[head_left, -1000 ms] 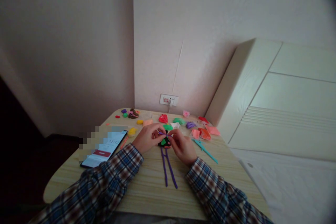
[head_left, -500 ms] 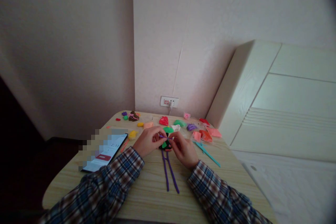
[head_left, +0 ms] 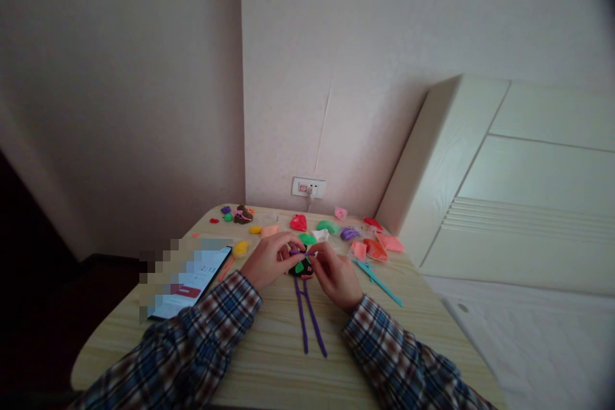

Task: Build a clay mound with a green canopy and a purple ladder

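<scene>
Between my fingertips a thin purple clay strip is stretched sideways. My left hand pinches its left part, and my right hand pinches the right end. Just below and behind the strip lies a black clay piece with green and pink bits on it, partly hidden by my fingers. A green clay dome adjoins its far side. From its near side two long purple clay strips run toward me on the table, joined by a short crosspiece.
On the wooden table, a phone lies left of my left arm. Turquoise modelling tools rest at the right. Several clay packets, including a red one and an orange one, are spread along the back, below a wall socket.
My hands stay pinched on the purple strip with barely any movement. The whole view has shifted very slightly.
</scene>
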Demonstrator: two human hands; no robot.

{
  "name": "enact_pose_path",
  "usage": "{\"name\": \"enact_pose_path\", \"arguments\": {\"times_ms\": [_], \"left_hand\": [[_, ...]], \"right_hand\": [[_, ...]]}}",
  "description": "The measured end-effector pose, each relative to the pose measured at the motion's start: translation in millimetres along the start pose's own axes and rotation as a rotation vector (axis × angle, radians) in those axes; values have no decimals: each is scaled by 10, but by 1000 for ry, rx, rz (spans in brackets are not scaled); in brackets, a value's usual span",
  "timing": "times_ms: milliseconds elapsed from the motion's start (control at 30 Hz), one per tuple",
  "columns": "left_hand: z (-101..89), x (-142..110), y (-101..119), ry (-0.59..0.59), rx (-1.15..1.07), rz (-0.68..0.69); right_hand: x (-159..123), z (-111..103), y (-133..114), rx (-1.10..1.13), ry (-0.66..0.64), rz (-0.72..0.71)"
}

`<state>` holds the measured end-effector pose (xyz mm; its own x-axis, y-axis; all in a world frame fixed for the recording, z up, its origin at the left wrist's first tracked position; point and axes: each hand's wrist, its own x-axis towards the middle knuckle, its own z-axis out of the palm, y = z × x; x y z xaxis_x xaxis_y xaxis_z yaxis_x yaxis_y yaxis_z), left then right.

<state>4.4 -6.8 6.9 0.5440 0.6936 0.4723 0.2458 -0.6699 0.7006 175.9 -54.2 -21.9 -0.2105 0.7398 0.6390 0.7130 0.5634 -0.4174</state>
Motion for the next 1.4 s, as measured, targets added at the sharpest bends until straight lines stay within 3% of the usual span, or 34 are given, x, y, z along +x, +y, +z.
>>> {"name": "enact_pose_path", "arguments": {"times_ms": [1400], "left_hand": [[-16, 8, 39, -11, 81, 28]], "right_hand": [[6, 25, 29, 2, -34, -36]]}}
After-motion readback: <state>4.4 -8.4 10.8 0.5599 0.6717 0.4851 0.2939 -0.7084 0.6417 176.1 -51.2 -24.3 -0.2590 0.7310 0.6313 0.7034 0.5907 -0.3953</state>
